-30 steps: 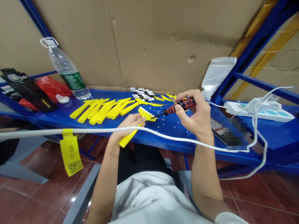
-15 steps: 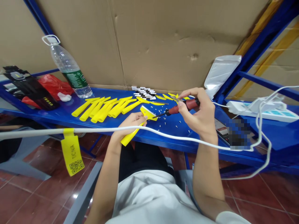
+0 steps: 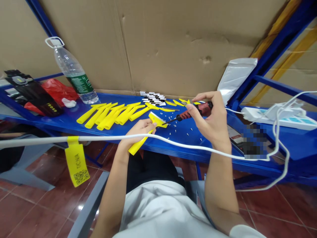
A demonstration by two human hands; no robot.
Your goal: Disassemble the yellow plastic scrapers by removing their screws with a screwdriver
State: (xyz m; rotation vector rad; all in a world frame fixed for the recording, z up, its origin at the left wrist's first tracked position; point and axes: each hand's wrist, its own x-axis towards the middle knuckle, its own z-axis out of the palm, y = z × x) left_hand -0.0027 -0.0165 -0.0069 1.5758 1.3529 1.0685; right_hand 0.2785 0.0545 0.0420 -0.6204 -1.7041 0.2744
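Observation:
My left hand (image 3: 141, 130) is closed around a yellow scraper (image 3: 135, 145), whose wide head points away to the right and whose handle comes down toward my lap. In my right hand (image 3: 212, 120) is a red and black screwdriver (image 3: 184, 115), gripped by its handle. Its thin dark shaft reaches the scraper's head; whether the tip sits in a screw is too small to make out. Small screws (image 3: 187, 134) lie scattered on the blue shelf beside the head. Several yellow scraper handles (image 3: 111, 117) lie in a row to the left.
White and black pieces (image 3: 153, 98) are stacked at the back, near smaller yellow parts (image 3: 170, 103). A water bottle (image 3: 78, 76) and a black container (image 3: 37, 96) stand left. A white cable (image 3: 188, 145) crosses in front of my forearms. A power strip (image 3: 284, 118) lies right.
The screwdriver handle has turned slightly within my right hand, and the fingers have shifted a little. My left hand and the scraper stay in place.

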